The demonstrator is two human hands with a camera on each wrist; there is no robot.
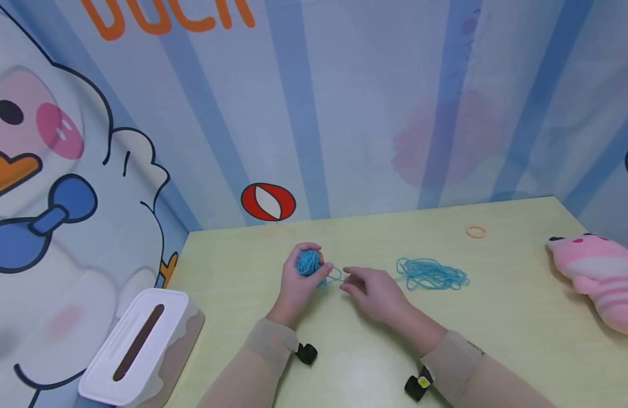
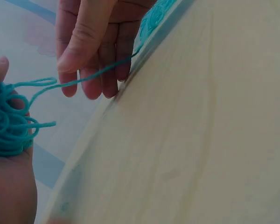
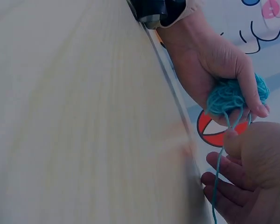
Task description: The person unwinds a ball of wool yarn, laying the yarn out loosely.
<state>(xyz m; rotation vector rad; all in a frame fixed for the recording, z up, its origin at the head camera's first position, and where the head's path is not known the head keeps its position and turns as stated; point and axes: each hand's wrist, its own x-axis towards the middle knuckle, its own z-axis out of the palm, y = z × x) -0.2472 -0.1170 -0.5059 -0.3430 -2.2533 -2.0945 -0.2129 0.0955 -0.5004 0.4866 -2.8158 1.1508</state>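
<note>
My left hand (image 1: pixel 292 289) grips the round blue yarn ball (image 1: pixel 308 263), maybe against unrolling; my loose-fingered right hand (image 1: pixel 379 290) seems to guide the thin blue strand (image 2: pixel 102 71).

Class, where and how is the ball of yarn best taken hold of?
Cup the ball round its body, coming from its left, as the left hand does, fingers and thumb curled about it. It is rounded and loosely wound, so a gentle wrap seems safer than a hard pinch. The strand leaves toward the right hand, so I'd keep that side unsqueezed.
</note>
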